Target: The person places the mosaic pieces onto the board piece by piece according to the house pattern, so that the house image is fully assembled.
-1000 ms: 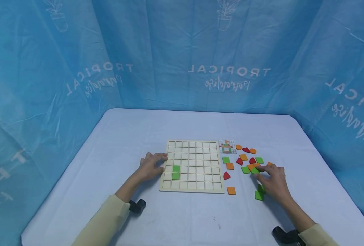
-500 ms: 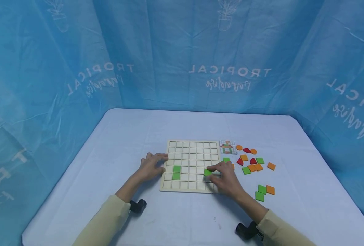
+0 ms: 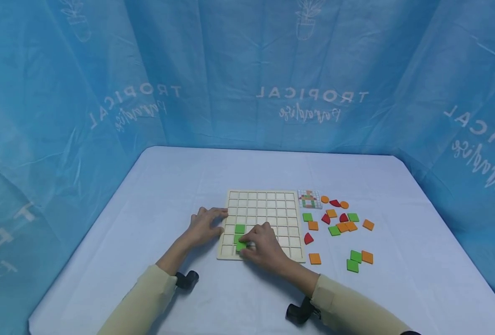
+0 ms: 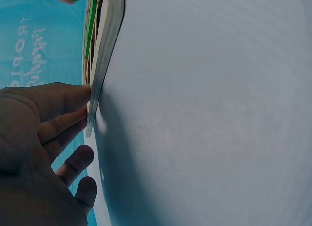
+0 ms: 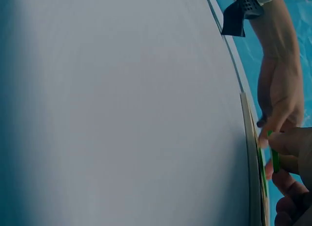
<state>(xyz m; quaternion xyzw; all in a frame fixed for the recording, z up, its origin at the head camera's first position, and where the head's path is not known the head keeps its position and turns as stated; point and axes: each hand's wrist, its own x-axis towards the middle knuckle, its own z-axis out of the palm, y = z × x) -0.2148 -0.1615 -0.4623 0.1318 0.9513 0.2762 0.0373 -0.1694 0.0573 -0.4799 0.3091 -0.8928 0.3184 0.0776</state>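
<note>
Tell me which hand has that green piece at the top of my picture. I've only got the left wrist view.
Observer: The right hand; the head view shows it pinching a green tile over the board.
Operator: What's off the board's right edge?
Observer: Loose red, orange and green pieces lie on the table there.
Operator: Any picture card around?
Observer: Yes, a gridded picture card lies by the board's far right corner.
</note>
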